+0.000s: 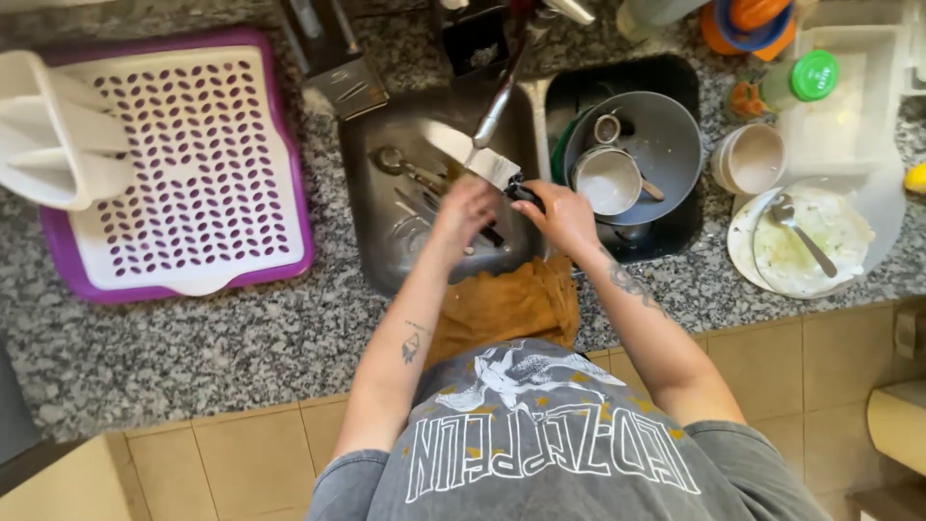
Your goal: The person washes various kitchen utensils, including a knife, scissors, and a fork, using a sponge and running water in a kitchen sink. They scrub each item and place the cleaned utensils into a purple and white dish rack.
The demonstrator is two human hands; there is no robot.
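Steel catches the light on the knife [473, 154] I hold over the left basin of the sink [371, 193]. Its long axis runs on a slant: the dark handle sits low and toward the divider between the two basins, and the blade rises from there up and to the left, its tip pointing at the back left corner of the basin. The blade is broad, pale and shiny, wider near the handle and narrowing to the tip; the handle is black and mostly hidden.

My right hand [564, 214] is curled shut around that handle, fingers wrapped over it. My left hand [465, 207] lies just beside it, fingers bent and pressed down at the base of the blade; whether it grips anything under the palm I cannot tell.

Below the knife, spoons and other cutlery [410, 188] lie on the basin floor. The right basin holds a grey bowl [666, 145] with a small pot [608, 180] in it. On the desk's left end sits a white perforated drainer in a purple tray [188, 174]; on its right end, a dirty plate [820, 241] with a spoon, and a beige cup [752, 159] near the sink's edge.
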